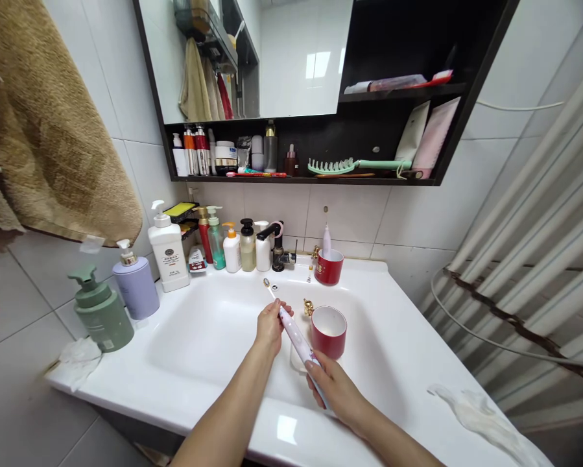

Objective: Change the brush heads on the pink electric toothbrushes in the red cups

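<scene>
An electric toothbrush point(295, 332) with a pale pink-lilac handle slants over the white sink basin point(198, 331), its bristled head pointing up and left toward the faucet. The fingers of my left hand point(272, 324) are closed around the upper part, near the neck. Lower down, my right hand point(333, 383) wraps round the handle's bottom end. Just right of the brush stands a red cup point(329, 334) with a white inside and a gold-coloured handle, in the basin. Beneath it, a pale item partly shows, and I cannot make out what it is.
Another red cup point(329, 269) holding a pink brush handle stands on the back rim, right of the black faucet point(277, 250). Several pump bottles point(233, 250) line the back left. A crumpled wet wipe or tissue point(476, 415) lies on the right counter. Above hangs a dark mirror cabinet point(305, 181).
</scene>
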